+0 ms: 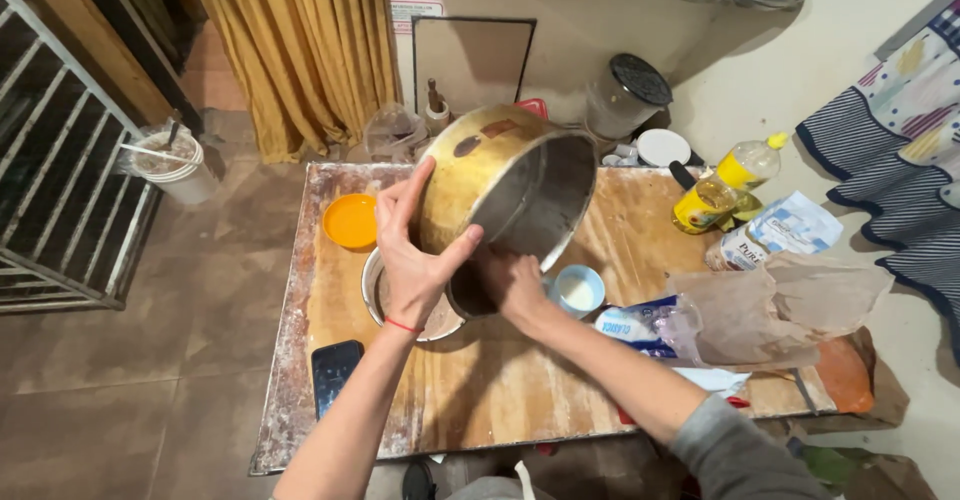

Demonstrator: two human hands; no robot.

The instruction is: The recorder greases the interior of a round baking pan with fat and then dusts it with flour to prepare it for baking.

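Round sieve (505, 185), prob. light, stiff: left hand (415, 260) clamped on near rim, right hand (512, 285) grips underneath, tilted over bowl (372, 285)

The round sieve (505, 185) and left hand (415, 260) hide most of the bowl (372, 285) beneath. At two o'clock, the striped cloth (900, 140) is cut by the frame's edge.

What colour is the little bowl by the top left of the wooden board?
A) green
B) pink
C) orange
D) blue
C: the little bowl on the wooden board is bright orange, just left of the left hand holding the tilted round metal sieve.
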